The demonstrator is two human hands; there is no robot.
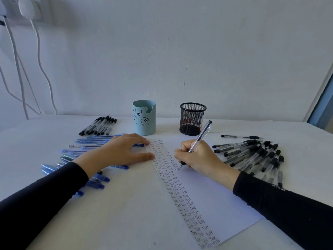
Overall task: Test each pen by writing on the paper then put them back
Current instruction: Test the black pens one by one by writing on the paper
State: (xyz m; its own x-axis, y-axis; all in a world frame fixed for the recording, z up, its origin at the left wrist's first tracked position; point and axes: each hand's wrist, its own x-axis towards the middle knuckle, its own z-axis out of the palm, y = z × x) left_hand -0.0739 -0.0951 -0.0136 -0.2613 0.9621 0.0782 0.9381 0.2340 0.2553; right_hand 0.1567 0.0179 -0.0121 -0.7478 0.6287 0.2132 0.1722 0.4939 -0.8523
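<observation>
Right grip (pixel 200 157) is pinching the pen (pixel 202 135), judged light and stiff, low on its barrel, tip marking the paper (pixel 212 199). Left grip (pixel 119 152), fingers flat, is pressing its 10 o'clock edge.

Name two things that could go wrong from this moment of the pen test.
1. The left forearm lies across the blue pens; moving it could roll them away.
2. The left hand pins only the paper at its edge, so the sheet may shift while the right hand writes with the clear pen.
</observation>
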